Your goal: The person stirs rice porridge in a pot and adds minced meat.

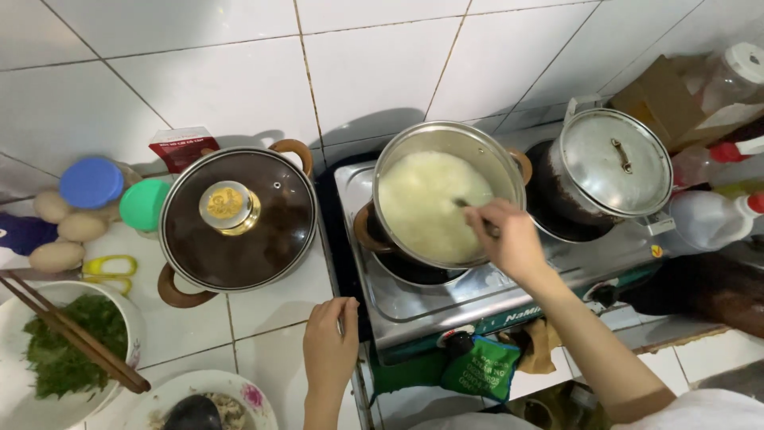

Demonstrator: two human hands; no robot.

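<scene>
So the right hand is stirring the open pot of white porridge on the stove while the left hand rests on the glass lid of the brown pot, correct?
Not quite. The left hand rests on the counter edge beside the stove, not on the glass lid. The head view shows this. The right hand is indeed stirring the open pot of white porridge.

Packets, a carton and labelled bottles around the stove

A small red and white carton leans on the tiled wall behind the glass-lidded pot; a green pouch with white lettering hangs below the stove front; a brown cardboard box sits far right, beside clear bottles with white labels and red caps
</scene>
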